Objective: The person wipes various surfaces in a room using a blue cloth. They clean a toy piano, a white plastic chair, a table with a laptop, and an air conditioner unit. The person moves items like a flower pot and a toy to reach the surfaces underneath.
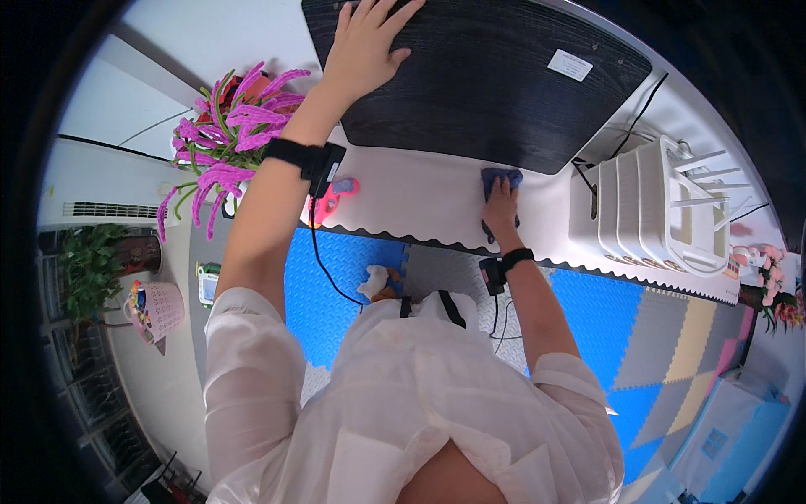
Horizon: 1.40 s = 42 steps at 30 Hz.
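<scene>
My left hand lies with fingers spread against a black wood-grain board, near the board's left side. A white label with writing is stuck on the board's right part. Lower down, my right hand presses a dark blue cloth onto the pale tabletop, just below the board's bottom edge. Part of the cloth is hidden under the palm. Each wrist wears a black strap with a small cabled box.
Magenta pipe-cleaner flowers stand beside my left forearm, near a pink toy. Stacked white plastic baskets occupy the tabletop's right side. A plush toy rests on foam mats below. A pink toy-filled basket is at far left.
</scene>
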Each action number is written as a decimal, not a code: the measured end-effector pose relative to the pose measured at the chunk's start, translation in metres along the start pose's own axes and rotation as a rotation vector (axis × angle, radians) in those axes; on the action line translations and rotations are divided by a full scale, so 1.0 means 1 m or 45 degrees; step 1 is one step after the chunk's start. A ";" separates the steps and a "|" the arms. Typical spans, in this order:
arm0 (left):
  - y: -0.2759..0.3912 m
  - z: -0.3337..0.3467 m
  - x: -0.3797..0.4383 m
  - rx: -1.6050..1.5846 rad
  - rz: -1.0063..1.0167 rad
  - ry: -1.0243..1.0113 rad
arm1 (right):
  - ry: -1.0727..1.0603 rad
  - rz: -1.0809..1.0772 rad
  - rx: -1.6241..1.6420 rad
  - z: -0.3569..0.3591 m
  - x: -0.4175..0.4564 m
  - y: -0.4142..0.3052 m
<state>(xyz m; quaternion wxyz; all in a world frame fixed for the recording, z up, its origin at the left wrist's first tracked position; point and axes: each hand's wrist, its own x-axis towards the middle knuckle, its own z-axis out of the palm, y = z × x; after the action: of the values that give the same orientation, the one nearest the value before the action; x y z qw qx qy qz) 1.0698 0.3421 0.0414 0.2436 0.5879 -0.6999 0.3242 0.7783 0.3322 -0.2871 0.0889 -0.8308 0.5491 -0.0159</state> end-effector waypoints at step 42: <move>-0.156 -0.030 -0.401 -0.497 -0.791 -0.084 | 0.085 -0.425 0.138 0.014 -0.095 -0.264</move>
<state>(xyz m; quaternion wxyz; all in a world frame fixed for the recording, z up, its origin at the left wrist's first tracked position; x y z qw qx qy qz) 1.2980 0.6155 -0.2016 0.4153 0.7250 -0.5442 0.0762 0.9829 0.5218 -0.2506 0.1113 -0.9034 0.4047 -0.0875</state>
